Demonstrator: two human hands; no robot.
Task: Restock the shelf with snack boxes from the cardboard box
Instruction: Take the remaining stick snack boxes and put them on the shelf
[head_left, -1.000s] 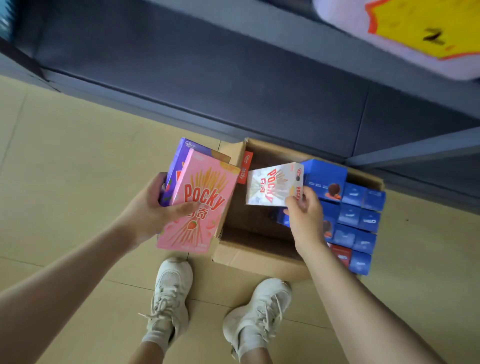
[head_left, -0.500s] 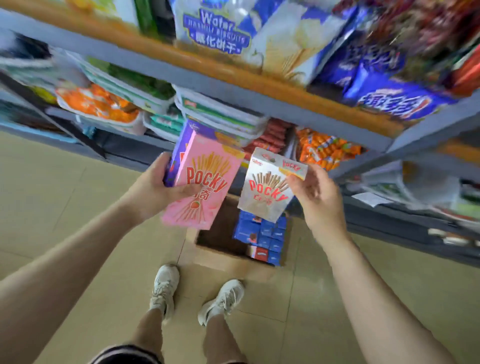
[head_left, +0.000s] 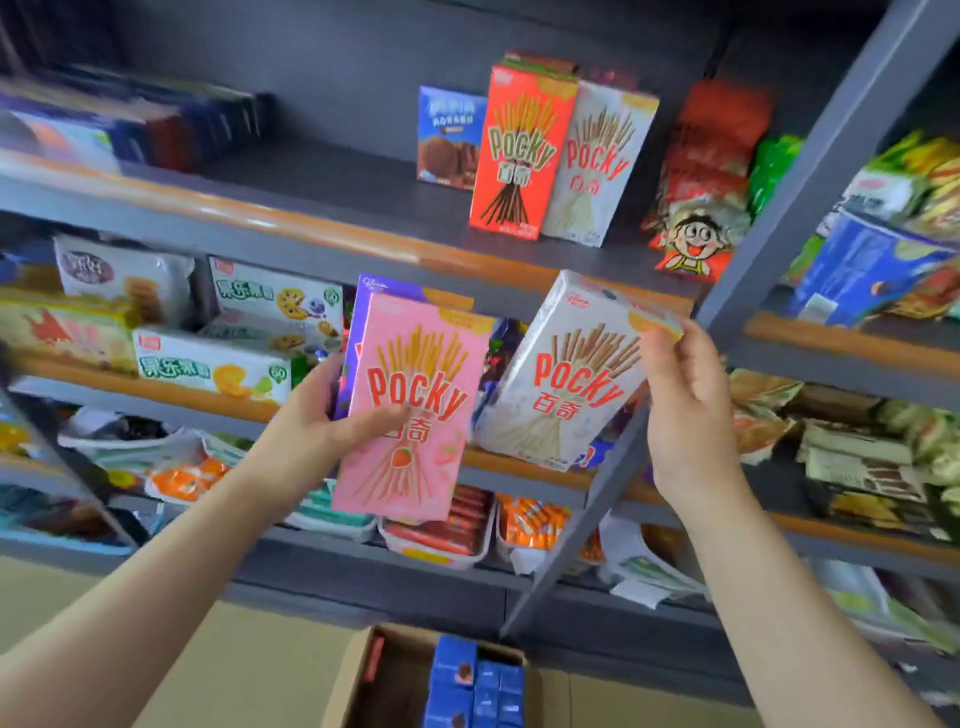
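The person's left hand (head_left: 306, 431) holds two flat snack boxes stacked together: a pink cardboard Pocky box with a strawberry on it (head_left: 410, 410) in front, and a purple cardboard box (head_left: 363, 322) right behind it. The thumb lies across the front of the pink box and the fingers wrap round the back. The right hand (head_left: 685, 410) grips a white cardboard Pocky box (head_left: 566, 374) by its top right corner, and the box leans to the right. Both hands are raised in front of the grey metal shelf (head_left: 322, 234). On the upper shelf board stand a red Pocky box (head_left: 519, 150), another white Pocky box (head_left: 597, 161) touching it, and a small blue cookie box (head_left: 449, 137) just beside them. Down on the floor sits the open brown cardboard box (head_left: 358, 675) with small blue boxes (head_left: 475, 686) packed inside.
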